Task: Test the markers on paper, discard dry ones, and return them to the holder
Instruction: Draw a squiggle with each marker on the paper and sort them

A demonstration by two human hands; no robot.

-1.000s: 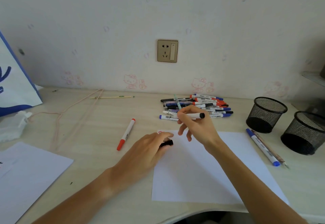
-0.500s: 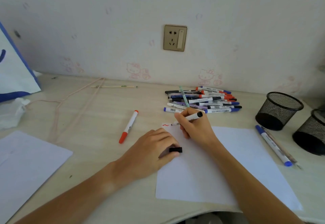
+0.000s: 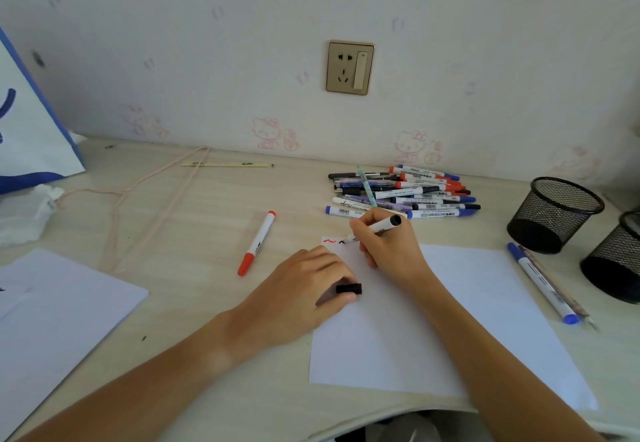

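Markers [image 3: 405, 192] lie in a heap toward the far edge of the counter [image 3: 207, 219], just beyond your hands. Your right hand [image 3: 388, 247] pinches a black marker [image 3: 375, 229] with its tip on the far left corner of the white sheet [image 3: 467, 303], where a black mark sits just beside a red squiggle [image 3: 329, 241]. Your left hand [image 3: 304, 296] rests on the sheet's left edge, fingers curled around the black cap [image 3: 349, 289]. A red marker [image 3: 256, 243] lies alone on the counter, left of the sheet. A blue marker [image 3: 542, 282] and a pencil lie side by side along the sheet's right edge. Two black mesh holders [image 3: 554, 214] stand near the counter's right edge. Another sheet [image 3: 52, 320] lies at the near left corner.
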